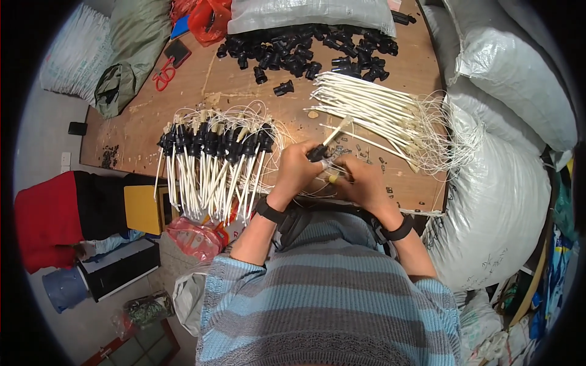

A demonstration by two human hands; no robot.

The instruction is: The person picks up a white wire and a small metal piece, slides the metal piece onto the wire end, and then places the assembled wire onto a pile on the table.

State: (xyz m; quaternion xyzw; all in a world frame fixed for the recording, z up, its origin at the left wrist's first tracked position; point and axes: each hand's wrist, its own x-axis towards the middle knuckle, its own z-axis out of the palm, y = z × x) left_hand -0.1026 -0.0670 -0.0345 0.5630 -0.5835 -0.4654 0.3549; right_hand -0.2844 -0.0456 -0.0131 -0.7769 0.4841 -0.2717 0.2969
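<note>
My left hand [297, 168] is closed around a black plastic fitting [317, 152], with a white stick [337, 131] with a pale tip slanting out of it toward the upper right. Close beside it, my right hand [363, 183] has its fingers drawn together at thin white wire and a small yellowish piece [333, 179]; exactly what it pinches is partly hidden. To the left lies a row of white sticks with black fittings [213, 143], wires looped at their far ends. A bundle of bare white sticks [366, 110] with wire tails [436, 137] lies to the right.
Loose black fittings [296, 52] are heaped at the table's far side before a white sack [311, 15]. Tiny dark clips [360, 149] lie around my hands. Red-handled scissors [163, 76] rest at the far left. Stuffed white sacks [497, 207] crowd the right edge.
</note>
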